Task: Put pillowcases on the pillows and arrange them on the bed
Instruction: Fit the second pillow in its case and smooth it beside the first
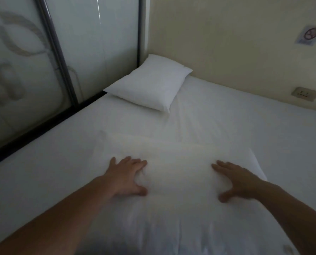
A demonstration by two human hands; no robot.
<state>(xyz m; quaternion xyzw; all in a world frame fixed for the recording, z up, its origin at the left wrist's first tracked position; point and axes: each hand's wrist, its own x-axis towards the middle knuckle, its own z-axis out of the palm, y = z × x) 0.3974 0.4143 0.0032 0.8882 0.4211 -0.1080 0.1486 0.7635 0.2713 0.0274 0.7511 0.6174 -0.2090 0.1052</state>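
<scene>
head view — left hand [127, 176] and right hand [236, 181] press open-palmed on near pillow [177, 162].

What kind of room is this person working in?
Most likely a small bedroom, perhaps a guest or hotel room. A bed with a white sheet fills the corner, a pillow lies at its head, and a no-smoking sign hangs on the wall.

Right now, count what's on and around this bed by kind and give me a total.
Pillows: 2, far pillow in the corner and near pillow under both hands
Hands: 2, left hand, right hand, both flat and open
Wall sockets: 1, socket
Wall signs: 1, sign
Total: 6
</scene>
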